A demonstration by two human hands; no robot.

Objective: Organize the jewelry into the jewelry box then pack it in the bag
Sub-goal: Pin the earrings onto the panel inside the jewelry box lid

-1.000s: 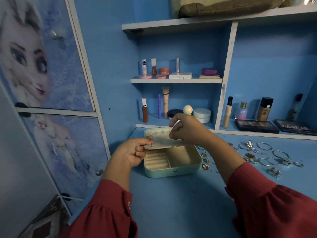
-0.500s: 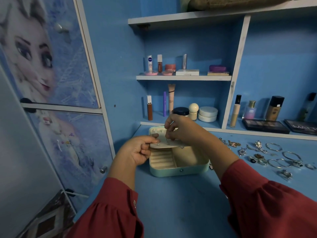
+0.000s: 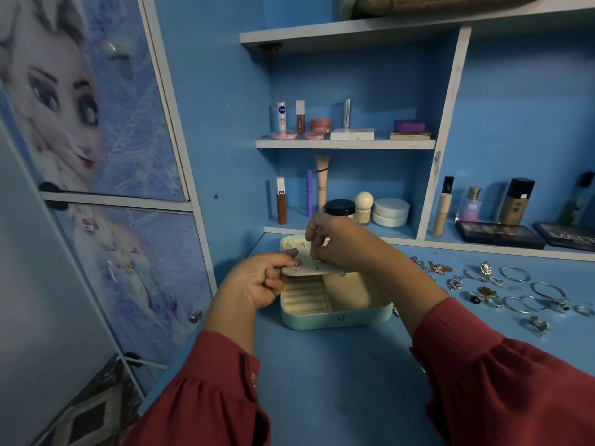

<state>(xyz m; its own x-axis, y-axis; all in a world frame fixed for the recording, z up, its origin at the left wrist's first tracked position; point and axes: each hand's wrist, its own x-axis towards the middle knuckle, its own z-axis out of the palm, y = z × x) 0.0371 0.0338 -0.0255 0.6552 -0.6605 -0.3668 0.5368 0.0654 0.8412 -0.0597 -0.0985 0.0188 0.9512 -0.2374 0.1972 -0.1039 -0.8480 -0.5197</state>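
Head view first: we see the box (image 3: 335,304) standing open on the blue worktop (image 3: 338,381), mint outside and cream inside, with ring rolls in its left compartment and a plain compartment to the right. Its lid stands up behind. Above the open box a cream panel (image 3: 309,268) is held almost flat, and small studs (image 3: 297,267) sit in it.

Our left hand (image 3: 257,281) pinches the left edge of the panel, the thumb on top and the fingers curled under; so this grip is clamped on the panel. Our right hand (image 3: 341,243) is over the far side of the panel with curled fingertips that press down on it. They seem to pinch something small there, but we cannot tell what it is.

To the right of the box, loose jewelry (image 3: 502,291) lies spread on the worktop: bangles (image 3: 515,273), rings and pendants, well apart from the hands. Behind, the shelves (image 3: 344,143) carry cosmetics. Both sleeves are red.
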